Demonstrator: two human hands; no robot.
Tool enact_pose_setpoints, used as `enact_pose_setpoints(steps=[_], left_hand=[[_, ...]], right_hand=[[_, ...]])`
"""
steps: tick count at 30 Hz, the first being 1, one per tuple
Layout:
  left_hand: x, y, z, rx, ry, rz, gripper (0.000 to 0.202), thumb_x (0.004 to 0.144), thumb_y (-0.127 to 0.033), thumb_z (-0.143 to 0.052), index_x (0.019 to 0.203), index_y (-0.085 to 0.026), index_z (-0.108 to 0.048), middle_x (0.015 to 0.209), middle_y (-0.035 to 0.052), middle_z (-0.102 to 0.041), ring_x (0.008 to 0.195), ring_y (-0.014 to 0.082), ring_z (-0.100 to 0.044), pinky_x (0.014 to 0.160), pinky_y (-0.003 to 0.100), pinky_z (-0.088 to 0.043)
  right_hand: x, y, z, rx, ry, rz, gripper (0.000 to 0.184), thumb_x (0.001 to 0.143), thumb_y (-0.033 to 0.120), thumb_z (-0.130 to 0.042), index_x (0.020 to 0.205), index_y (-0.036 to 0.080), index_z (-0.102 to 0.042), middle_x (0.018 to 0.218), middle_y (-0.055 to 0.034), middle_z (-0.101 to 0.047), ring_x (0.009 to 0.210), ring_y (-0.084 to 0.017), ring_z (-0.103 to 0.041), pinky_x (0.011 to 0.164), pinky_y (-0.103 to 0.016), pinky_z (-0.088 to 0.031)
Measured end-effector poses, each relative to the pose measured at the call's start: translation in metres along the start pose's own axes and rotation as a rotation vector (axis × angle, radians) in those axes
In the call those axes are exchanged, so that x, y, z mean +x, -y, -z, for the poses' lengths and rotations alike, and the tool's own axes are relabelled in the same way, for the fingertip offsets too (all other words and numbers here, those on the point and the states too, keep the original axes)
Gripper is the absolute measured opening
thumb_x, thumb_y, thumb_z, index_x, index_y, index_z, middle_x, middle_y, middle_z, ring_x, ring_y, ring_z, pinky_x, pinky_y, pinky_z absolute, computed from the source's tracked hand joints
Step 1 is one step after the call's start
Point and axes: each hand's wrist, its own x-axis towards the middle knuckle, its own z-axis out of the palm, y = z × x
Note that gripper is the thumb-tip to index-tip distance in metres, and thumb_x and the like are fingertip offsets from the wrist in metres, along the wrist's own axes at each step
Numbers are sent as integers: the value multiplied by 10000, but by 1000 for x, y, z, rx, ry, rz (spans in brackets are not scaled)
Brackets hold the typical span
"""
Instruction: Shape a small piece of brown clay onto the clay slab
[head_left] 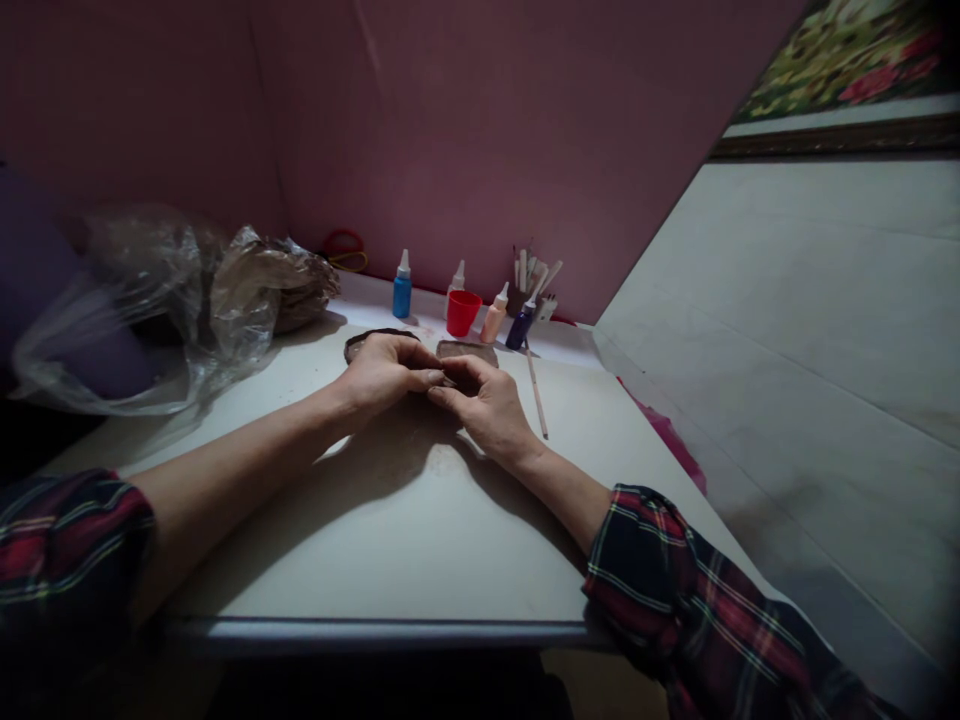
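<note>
My left hand [390, 372] and my right hand [487, 408] meet above the middle of the table, fingertips and thumbs close together. Between them they pinch a small brownish piece [448, 381] that looks like clay, mostly hidden by the fingers. Just behind my left hand lies a dark-rimmed, flat round piece [355, 346], partly covered by the hand. A flat greyish-brown slab [469, 350] rests behind my right hand. To the right of that hand, a thin wooden stick [537, 392], perhaps a brush handle, lies on the white table surface [420, 560].
Along the back stand a blue bottle [402, 290], a white bottle [456, 276], a red cup [463, 314], a peach bottle [494, 316], a dark blue bottle [520, 326] and a holder of tools [525, 285]. Scissors [345, 250] and a plastic-wrapped brown lump [292, 285] are at the back left.
</note>
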Motion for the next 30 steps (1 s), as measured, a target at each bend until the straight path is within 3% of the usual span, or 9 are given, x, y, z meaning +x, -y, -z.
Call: enact_pose_setpoints(steps=[9, 19, 30], left_hand=[[0, -3, 0, -63, -4, -44, 161, 548, -173, -769, 666, -114, -676, 530, 0, -644, 502, 137, -606, 540, 273, -493], [2, 1, 3, -53, -25, -56, 183, 558, -189, -780, 698, -100, -702, 555, 12, -668, 494, 116, -590, 517, 241, -473], [2, 1, 4, -20, 40, -133, 200, 610, -188, -763, 781, -96, -716, 664, 25, -681, 602, 115, -606, 594, 236, -480]], right_hand=[[1, 2, -3, 159, -50, -8, 265, 709, 206, -718, 966, 168, -664, 913, -45, -707, 822, -186, -673, 813, -392, -546], [1, -3, 1, -185, -40, 96, 253, 812, 310, -647, 1032, 185, -651, 990, -69, -683, 901, -189, -635, 762, -341, -523], [0, -6, -1, -66, 0, 68, 306, 824, 319, -630, 1097, 180, -616, 1009, -62, -698, 934, -191, -651, 855, -357, -510]])
